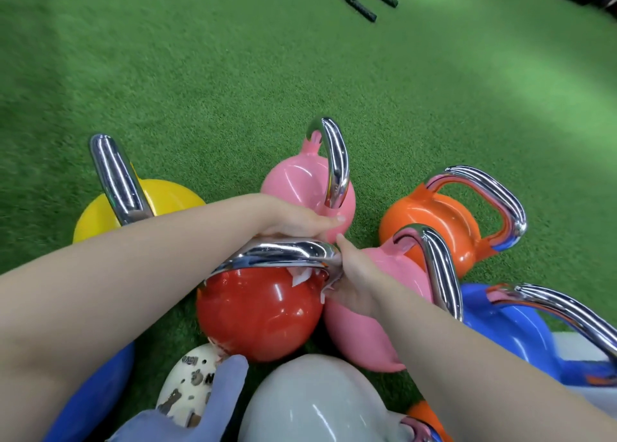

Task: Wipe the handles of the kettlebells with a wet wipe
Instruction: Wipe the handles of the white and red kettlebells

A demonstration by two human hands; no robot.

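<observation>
The left hand [297,223] curls over the far side of the red kettlebell [260,311]'s chrome handle [277,253], likely steadying the bell so it does not roll. The right hand [354,281] pinches the white wet wipe [302,278] around the handle's bend nearest it, probably rubbing that corner. Just beyond the left hand stands a pink kettlebell [300,177]; a second pink one [374,318] lies under the right wrist, crowding that side. Orange [437,221], blue [507,328], yellow [110,214] and grey [317,401] bells ring the spot on green turf [233,74].
</observation>
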